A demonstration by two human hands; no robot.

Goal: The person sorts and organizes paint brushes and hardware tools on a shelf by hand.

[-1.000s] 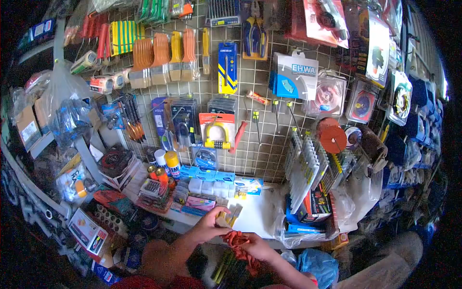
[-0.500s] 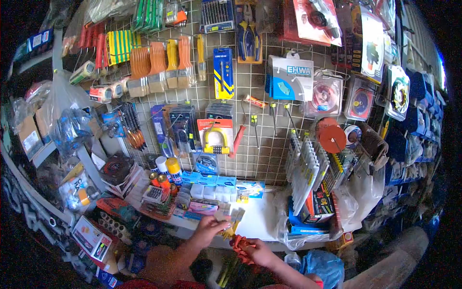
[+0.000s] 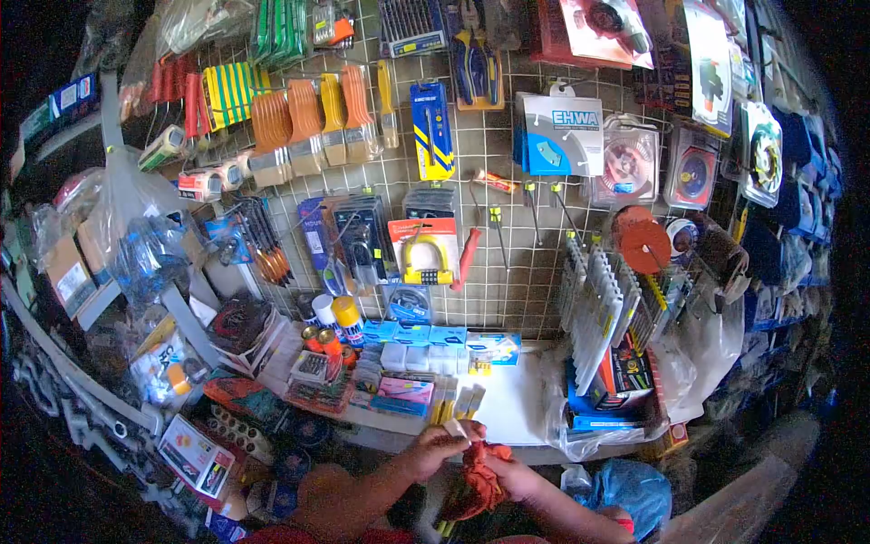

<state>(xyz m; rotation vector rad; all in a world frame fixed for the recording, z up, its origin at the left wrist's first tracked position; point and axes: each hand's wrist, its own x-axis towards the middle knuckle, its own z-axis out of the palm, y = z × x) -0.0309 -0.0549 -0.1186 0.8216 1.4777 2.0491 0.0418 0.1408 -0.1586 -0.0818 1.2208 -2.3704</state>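
Note:
My right hand [image 3: 513, 478] is closed around a crumpled red-orange cloth [image 3: 483, 490] in front of the white shelf. Beside it, my left hand [image 3: 439, 451] is closed at the cloth's upper left, fingers pinched. A small pale piece shows at its fingertips; I cannot make out what it is. Just beyond the left hand, slim yellow-and-silver pieces [image 3: 444, 400] lie at the front part of the shelf [image 3: 512, 405]. The hands partly hide their near ends.
Small blue-and-white boxes [image 3: 412, 335] and spray cans [image 3: 346, 313] line the shelf's back left. At the right is a blue box [image 3: 603, 422] in clear plastic. Packaged tools, paintbrushes [image 3: 305, 118] and a yellow lock [image 3: 424, 258] hang from the wire grid. A blue bag [image 3: 632, 497] sits low right.
My left hand has moved right, away from the yellow-and-silver pieces, and now meets the cloth. More of the cloth hangs down below my right hand. The view has shifted slightly.

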